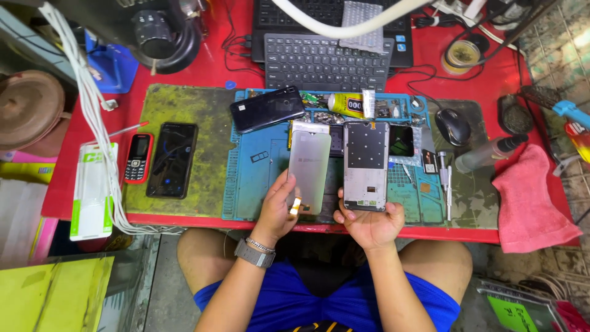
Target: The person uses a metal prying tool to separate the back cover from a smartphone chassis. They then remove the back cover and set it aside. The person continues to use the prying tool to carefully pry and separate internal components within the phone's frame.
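My left hand [278, 209] grips the bottom of a grey phone screen panel [309, 166], held upright with a small orange flex tab at its lower edge. My right hand [369, 222] holds a silver phone frame [365, 165] from below, its bare inner side facing up. The two parts are side by side, just apart, above a blue repair mat [258, 184]. A watch with a metal bracelet sits on my left wrist.
On the red table [203, 71]: a black phone [267, 108], a glue tube [345, 104], a dark smartphone [171, 160], a small red keypad phone [137, 157], a keyboard [326, 61], a mouse [453, 126], a screwdriver [447, 184], a pink cloth [531, 200], white cables [92, 110].
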